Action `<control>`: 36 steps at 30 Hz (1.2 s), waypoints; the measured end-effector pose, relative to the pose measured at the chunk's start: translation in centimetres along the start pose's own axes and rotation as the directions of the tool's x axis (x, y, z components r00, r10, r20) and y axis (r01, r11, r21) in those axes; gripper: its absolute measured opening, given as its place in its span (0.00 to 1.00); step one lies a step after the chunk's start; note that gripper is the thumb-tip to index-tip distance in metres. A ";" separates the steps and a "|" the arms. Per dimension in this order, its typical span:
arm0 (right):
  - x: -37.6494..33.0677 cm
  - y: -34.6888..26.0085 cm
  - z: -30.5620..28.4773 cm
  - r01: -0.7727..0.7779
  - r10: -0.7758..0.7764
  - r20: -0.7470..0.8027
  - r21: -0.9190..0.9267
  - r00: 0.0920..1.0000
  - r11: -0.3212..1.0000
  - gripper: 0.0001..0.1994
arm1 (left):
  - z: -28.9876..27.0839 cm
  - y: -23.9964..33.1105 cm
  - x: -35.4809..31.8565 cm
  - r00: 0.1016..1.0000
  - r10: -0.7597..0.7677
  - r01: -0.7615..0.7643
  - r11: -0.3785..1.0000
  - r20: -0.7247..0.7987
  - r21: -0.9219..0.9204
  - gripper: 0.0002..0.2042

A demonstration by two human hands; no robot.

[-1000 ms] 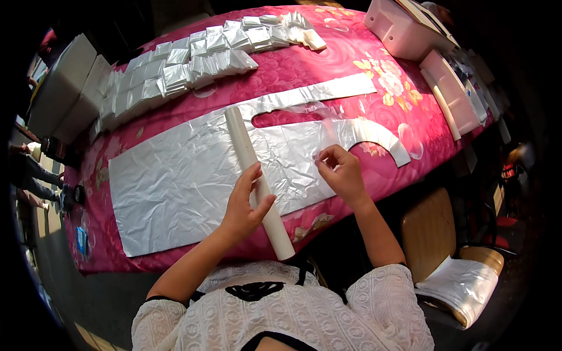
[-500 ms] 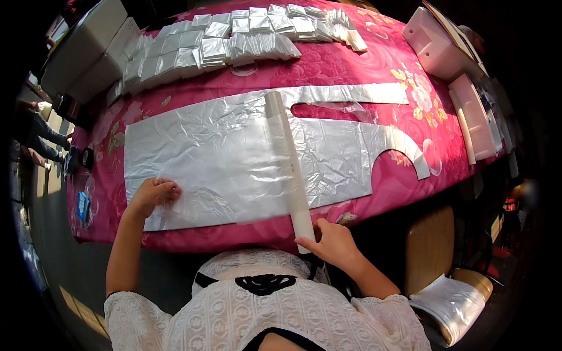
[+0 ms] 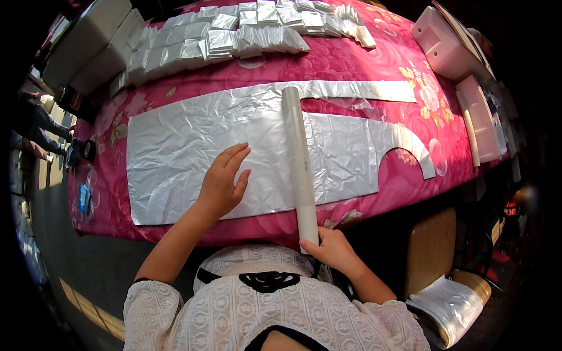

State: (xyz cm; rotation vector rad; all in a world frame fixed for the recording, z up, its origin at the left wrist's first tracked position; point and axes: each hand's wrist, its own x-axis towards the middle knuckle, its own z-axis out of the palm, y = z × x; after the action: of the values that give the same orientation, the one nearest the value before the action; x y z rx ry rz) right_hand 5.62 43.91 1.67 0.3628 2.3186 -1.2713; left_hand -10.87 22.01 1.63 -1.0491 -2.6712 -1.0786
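A thin silvery-white plastic apron [image 3: 175,158] lies flat and creased on the table, its neck loop and curved cut-out toward the right. Across it, from far to near, rests a long pale tube [image 3: 300,164], whose near end sticks out past the table's front edge. My right hand [image 3: 333,248] grips that near end, thumb on top. Left of the tube, my left hand [image 3: 221,184] is over the apron's body with fingers stretched and thumb apart, holding nothing. I cannot tell whether it touches the plastic.
Folded silvery packets [image 3: 219,41] stand in rows along the far side of the pink flowered tablecloth [image 3: 345,67]. White boxes [image 3: 88,47] are at far left, foam boxes [image 3: 445,47] at far right. A chair [image 3: 430,251] with folded plastic stands at near right.
My left hand has left the apron's near left corner, moved right toward the tube and opened. My right hand still holds the tube's near end.
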 end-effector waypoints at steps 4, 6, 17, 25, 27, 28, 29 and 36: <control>-0.2 0.7 0.2 -0.007 0.007 0.010 0.025 1.000 1.000 0.20 | 7.9 1.3 1.4 0.998 0.034 -0.034 0.999 0.046 -0.013 0.28; -0.1 1.1 0.0 -0.011 0.010 0.035 0.021 0.999 1.000 0.22 | 9.1 1.3 1.4 0.992 0.032 -0.040 0.997 0.122 0.070 0.30; 14.0 -3.6 -6.9 0.117 -0.111 -0.049 0.145 0.993 0.983 0.26 | 9.8 1.0 1.3 0.978 0.004 -0.070 0.949 0.210 0.308 0.31; 25.9 -6.1 -7.3 0.079 -0.074 -0.063 0.967 0.995 0.243 0.13 | 9.6 1.2 1.4 0.978 -0.018 -0.046 0.954 0.209 0.298 0.30; 27.9 -5.5 -8.4 0.258 -0.024 -0.259 0.966 0.966 -0.031 0.11 | 9.6 1.3 1.5 0.978 -0.011 -0.050 0.957 0.209 0.286 0.30; 28.7 -4.9 -9.4 0.348 0.023 -0.350 0.923 0.937 -0.166 0.10 | 9.4 1.5 1.6 0.977 0.002 -0.063 0.957 0.213 0.282 0.30; 29.2 -3.8 -11.1 0.398 0.015 -0.405 0.891 0.914 -0.218 0.10 | 9.4 1.5 1.6 0.976 0.010 -0.071 0.958 0.216 0.276 0.30; 18.8 -9.1 -17.2 0.704 -0.209 -0.700 0.707 0.683 -0.068 0.15 | 9.6 1.3 1.2 0.985 0.016 -0.067 0.954 0.173 0.292 0.30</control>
State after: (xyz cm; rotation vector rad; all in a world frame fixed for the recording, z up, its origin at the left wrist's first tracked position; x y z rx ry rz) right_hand -19.17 53.64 6.42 0.1198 1.3135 -3.4130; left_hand -9.28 29.52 -4.44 -1.1753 -2.8071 -0.5754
